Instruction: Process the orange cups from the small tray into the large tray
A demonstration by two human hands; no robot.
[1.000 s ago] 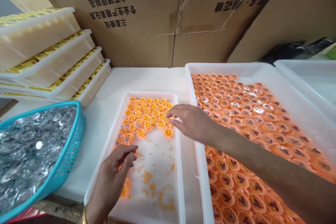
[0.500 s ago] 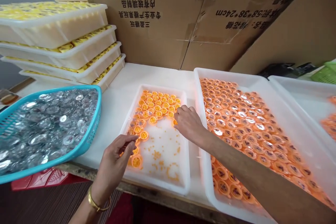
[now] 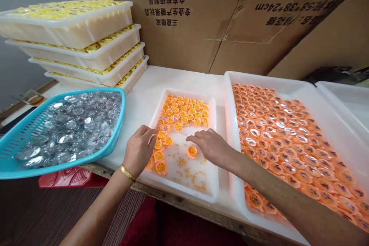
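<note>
A shallow white tray (image 3: 211,184) holds rows of small orange cups (image 3: 190,116) filled with yellow bits, with loose yellow crumbs scattered on its bare floor. Over the tray's left side is my left hand (image 3: 138,147), a gold bracelet on its wrist. Its thumb and fingertips are drawn together beside the left column of cups; anything between them is too small to make out. My right hand (image 3: 211,146) hovers at the tray's right side, index finger stretched out. Just under those fingers stands a single orange cup (image 3: 191,151), apart from the others; contact cannot be made out.
A blue basket (image 3: 122,113) of clear, shiny lids (image 3: 86,123) stands left. Behind it rise stacked white trays (image 3: 115,40) of yellow pieces. To the right, a large white tray (image 3: 235,184) holds lidded orange cups (image 3: 276,142). Cardboard boxes (image 3: 184,46) line the back.
My right hand has drawn back from the cups at the tray's right edge, and one cup now stands alone mid-tray. My left hand has shifted up along the left column. The view has turned slightly left.
</note>
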